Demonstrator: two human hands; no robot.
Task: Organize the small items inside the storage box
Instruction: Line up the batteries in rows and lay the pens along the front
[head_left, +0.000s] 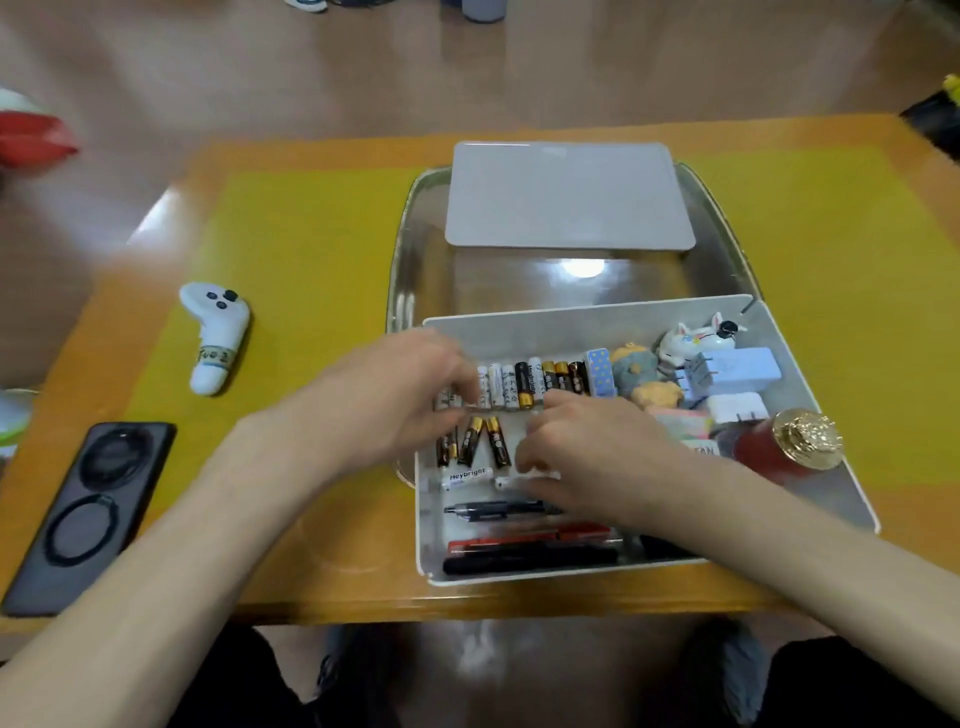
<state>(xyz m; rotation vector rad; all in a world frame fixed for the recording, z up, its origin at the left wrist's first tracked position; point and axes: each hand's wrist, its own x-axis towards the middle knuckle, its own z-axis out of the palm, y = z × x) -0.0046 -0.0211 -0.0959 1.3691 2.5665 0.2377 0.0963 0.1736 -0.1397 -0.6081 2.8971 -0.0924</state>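
Lying crosswise just beneath the right hand (582, 447), whose curled fingers' hold is unclear, the white battery (467, 477) sits nearer it than the left hand (395, 395), fingers bent at the battery row (530, 384).

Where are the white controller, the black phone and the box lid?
white controller (215, 338), head view, middle of its body
black phone (88, 514), head view, centre of its back
box lid (569, 195), head view, centre of its flat top

White storage box (571, 322), black-gold batteries (475, 439)

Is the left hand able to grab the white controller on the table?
Probably yes. The white controller lies alone on the yellow mat, with nothing lying over it. The left hand is over the batteries in the box and would only need to move left.
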